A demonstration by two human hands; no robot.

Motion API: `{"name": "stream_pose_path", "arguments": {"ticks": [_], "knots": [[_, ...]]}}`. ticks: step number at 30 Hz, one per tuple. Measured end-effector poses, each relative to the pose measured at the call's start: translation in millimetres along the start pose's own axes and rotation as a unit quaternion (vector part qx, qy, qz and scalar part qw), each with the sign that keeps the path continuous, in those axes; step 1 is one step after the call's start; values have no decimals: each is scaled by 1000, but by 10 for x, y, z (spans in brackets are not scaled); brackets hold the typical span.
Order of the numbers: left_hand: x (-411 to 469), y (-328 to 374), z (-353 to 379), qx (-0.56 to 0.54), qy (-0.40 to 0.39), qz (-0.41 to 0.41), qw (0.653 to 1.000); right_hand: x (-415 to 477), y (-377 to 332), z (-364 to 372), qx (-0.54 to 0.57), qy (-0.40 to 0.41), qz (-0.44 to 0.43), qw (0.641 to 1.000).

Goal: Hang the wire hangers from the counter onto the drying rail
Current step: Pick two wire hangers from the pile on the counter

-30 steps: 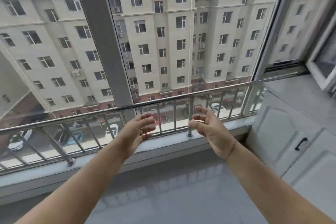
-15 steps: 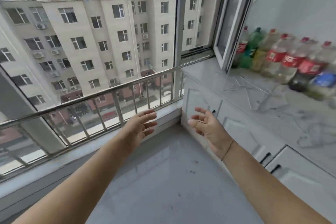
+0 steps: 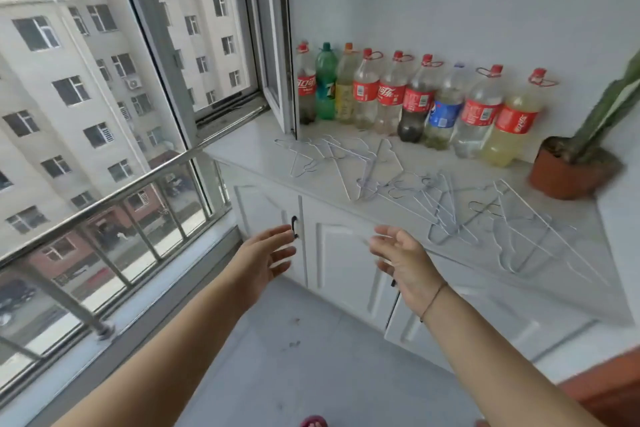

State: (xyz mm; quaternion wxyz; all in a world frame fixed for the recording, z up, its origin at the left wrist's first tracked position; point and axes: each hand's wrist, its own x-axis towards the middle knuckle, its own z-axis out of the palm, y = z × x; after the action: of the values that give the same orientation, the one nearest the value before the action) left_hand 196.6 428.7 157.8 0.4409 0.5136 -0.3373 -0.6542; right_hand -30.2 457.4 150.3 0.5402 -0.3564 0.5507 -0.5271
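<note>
Several thin white wire hangers (image 3: 446,208) lie scattered flat on the white counter (image 3: 249,146), from near the window to the right end. My left hand (image 3: 263,256) and my right hand (image 3: 398,256) are held out in front of the cabinet doors, palms facing each other, fingers relaxed and holding nothing. Both hands are below and in front of the counter edge, apart from the hangers. A steel rail (image 3: 114,191) runs along the window at the left. No drying rail is visible overhead.
A row of several plastic soda bottles (image 3: 391,94) stands against the back wall. A potted cactus (image 3: 575,163) sits at the counter's right end. An open window sash (image 3: 277,45) juts over the counter's left end. White cabinet doors (image 3: 339,253) are below.
The view has swung right from the window railing to the counter, bringing the hangers, bottles and plant into sight. Both hands keep the same open pose in front of me.
</note>
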Motion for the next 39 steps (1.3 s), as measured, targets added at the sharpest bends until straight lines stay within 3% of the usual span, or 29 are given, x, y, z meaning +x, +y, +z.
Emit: {"name": "stream_pose_path", "arguments": {"ticks": [12,18,24,33,39], "knots": [[1418,206,927,31,-116,-68,990,987,-74,-820,44,246,29,968],[1924,120,1378,56,-167,-109,978,1126,12,-1282,70,330,40,941],[2298,-109,1915,79,-199,-144,966,1305,68,-1882,19,385,57,921],[2963,-528,2604,74,-133,-203,967,2033,76,-2825,-119,390,68,910],[3324,-791,3002,57,-71,-227,970,2442,190,-3460,-267,302,118,907]]}}
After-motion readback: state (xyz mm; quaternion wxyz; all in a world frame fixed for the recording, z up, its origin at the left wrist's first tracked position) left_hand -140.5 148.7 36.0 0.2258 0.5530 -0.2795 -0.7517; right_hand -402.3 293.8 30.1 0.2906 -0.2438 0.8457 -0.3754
